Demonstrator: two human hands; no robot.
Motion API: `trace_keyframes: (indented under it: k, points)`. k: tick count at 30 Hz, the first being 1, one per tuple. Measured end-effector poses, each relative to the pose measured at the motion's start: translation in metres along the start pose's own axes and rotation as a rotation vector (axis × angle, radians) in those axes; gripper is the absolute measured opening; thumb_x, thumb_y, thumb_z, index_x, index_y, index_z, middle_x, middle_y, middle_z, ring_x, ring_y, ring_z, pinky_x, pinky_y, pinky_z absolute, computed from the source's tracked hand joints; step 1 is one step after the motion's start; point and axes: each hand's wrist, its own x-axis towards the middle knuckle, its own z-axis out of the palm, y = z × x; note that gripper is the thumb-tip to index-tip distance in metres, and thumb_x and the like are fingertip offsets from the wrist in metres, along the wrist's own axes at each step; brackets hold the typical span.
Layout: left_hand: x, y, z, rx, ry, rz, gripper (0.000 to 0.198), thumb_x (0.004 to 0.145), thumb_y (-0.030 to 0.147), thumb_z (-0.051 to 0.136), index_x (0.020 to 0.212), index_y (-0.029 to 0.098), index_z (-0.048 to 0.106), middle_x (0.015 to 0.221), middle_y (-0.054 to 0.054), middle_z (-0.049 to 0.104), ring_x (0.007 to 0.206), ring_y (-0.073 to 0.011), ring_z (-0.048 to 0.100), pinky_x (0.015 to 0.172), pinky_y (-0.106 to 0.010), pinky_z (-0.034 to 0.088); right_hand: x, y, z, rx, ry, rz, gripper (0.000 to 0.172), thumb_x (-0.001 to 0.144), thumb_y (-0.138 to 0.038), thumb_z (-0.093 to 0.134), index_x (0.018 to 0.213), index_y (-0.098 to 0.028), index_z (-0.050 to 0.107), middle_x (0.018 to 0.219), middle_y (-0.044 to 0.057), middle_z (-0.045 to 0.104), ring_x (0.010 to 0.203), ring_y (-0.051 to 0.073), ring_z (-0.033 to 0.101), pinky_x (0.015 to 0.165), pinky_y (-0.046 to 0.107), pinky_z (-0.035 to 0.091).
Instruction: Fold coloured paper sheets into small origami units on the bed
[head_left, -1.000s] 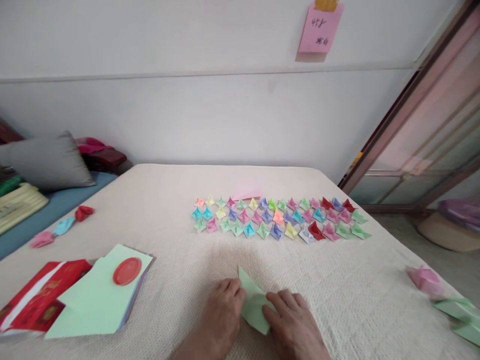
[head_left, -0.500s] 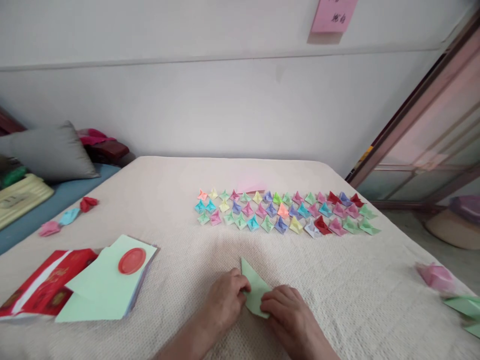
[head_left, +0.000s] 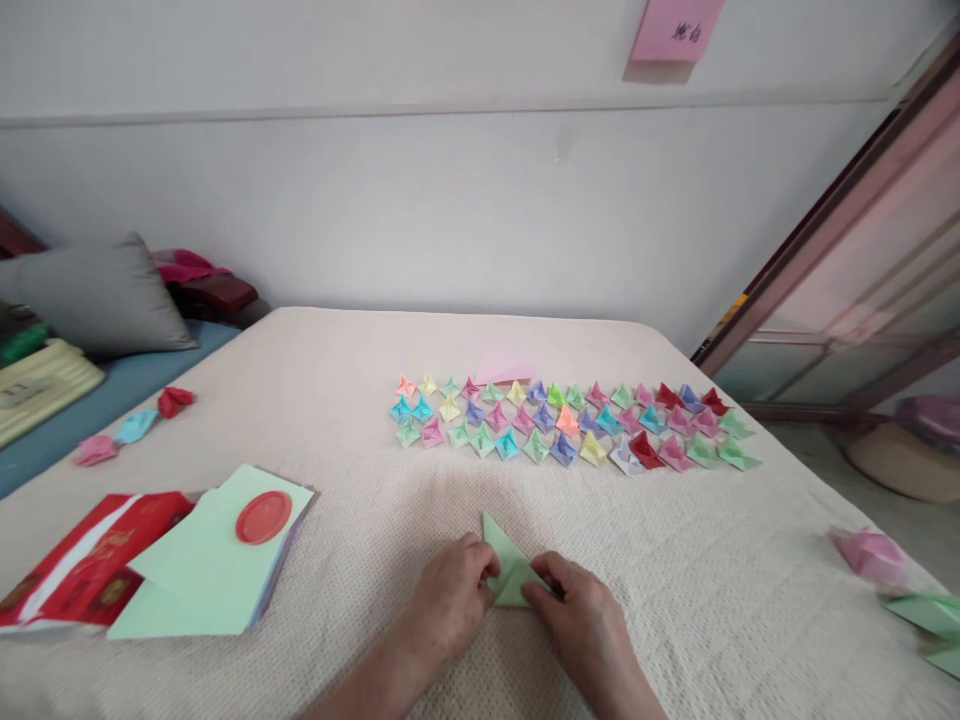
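Observation:
A light green sheet of folded paper (head_left: 507,548) lies on the cream cloth in front of me, folded into a triangle with its tip pointing away. My left hand (head_left: 457,590) grips its left edge, fingers curled in. On the opposite side, my right hand (head_left: 574,605) pinches the lower right corner between thumb and fingers. Beyond both hands stand rows of small folded paper boats (head_left: 536,447) in many colours. A stack of light green paper (head_left: 202,570) sits to the left, with a round red lid (head_left: 264,517) on top.
A red packet (head_left: 97,555) lies beside the paper stack. Crumpled-looking paper pieces (head_left: 136,427) are at the far left. A pink folded paper (head_left: 870,555) and green folded papers (head_left: 926,612) rest near the right edge. The white wall (head_left: 450,210) closes off the back.
The paper's lower right part has been folded up, so its bottom edge now runs nearly straight. My right hand has moved slightly up and changed to a pinch; the left barely moved.

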Motion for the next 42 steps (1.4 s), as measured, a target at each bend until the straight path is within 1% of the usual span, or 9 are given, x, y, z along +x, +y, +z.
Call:
trace_keyframes:
  k: [8,14,21,27,39,42]
  points:
    - [-0.0001,0.0019,-0.0020,0.008,-0.005,-0.002,0.024,0.067,0.004,0.049,0.080,0.020,0.061,0.084,-0.002,0.059,0.077,-0.0163,0.055,0.065,-0.025,0.036,0.0002,-0.0028,0.0025,-0.035,0.037,0.011,0.011,0.078,-0.026,0.049,0.070,-0.023,0.056,0.068,0.000,0.066,0.067,0.019,0.060,0.058,0.026,0.037]
    - [-0.0017,0.0022,-0.0020,0.005,-0.013,-0.002,0.025,0.066,0.004,0.048,0.081,0.020,0.061,0.085,-0.002,0.059,0.079,-0.0166,0.054,0.067,-0.026,0.036,0.0000,-0.0032,0.0047,-0.042,0.054,0.023,0.012,0.079,-0.026,0.049,0.070,-0.024,0.056,0.068,0.000,0.067,0.066,0.019,0.061,0.058,0.026,0.036]
    - [-0.0011,0.0029,-0.0043,0.011,-0.019,0.007,0.026,0.066,0.004,0.048,0.082,0.020,0.061,0.086,-0.002,0.059,0.081,-0.0167,0.055,0.070,-0.026,0.037,-0.0002,-0.0051,0.0054,-0.104,0.085,0.012,0.011,0.079,-0.025,0.050,0.071,-0.023,0.057,0.067,0.000,0.068,0.064,0.019,0.062,0.055,0.026,0.036]
    - [-0.0016,0.0063,-0.0070,0.025,-0.021,0.002,0.027,0.066,0.003,0.047,0.081,0.020,0.061,0.084,-0.002,0.059,0.077,-0.0157,0.054,0.067,-0.025,0.037,-0.0016,-0.0082,0.0045,-0.160,0.100,-0.004,0.011,0.079,-0.024,0.050,0.070,-0.023,0.057,0.066,0.000,0.068,0.063,0.019,0.063,0.054,0.026,0.035]
    - [-0.0018,0.0072,-0.0092,0.017,-0.048,0.013,0.030,0.066,0.001,0.046,0.083,0.020,0.062,0.085,-0.001,0.059,0.077,-0.0149,0.055,0.067,-0.024,0.039,-0.0001,-0.0096,0.0013,-0.184,0.074,0.025,0.011,0.079,-0.024,0.050,0.069,-0.023,0.056,0.066,0.000,0.068,0.061,0.018,0.062,0.053,0.025,0.034]
    - [-0.0006,0.0064,-0.0089,0.017,-0.055,0.002,0.026,0.068,0.004,0.048,0.083,0.020,0.062,0.086,-0.002,0.060,0.077,-0.0150,0.055,0.067,-0.024,0.040,0.0012,-0.0101,0.0001,-0.205,0.077,0.017,0.012,0.078,-0.024,0.050,0.068,-0.023,0.056,0.064,0.000,0.068,0.059,0.018,0.062,0.052,0.025,0.033]
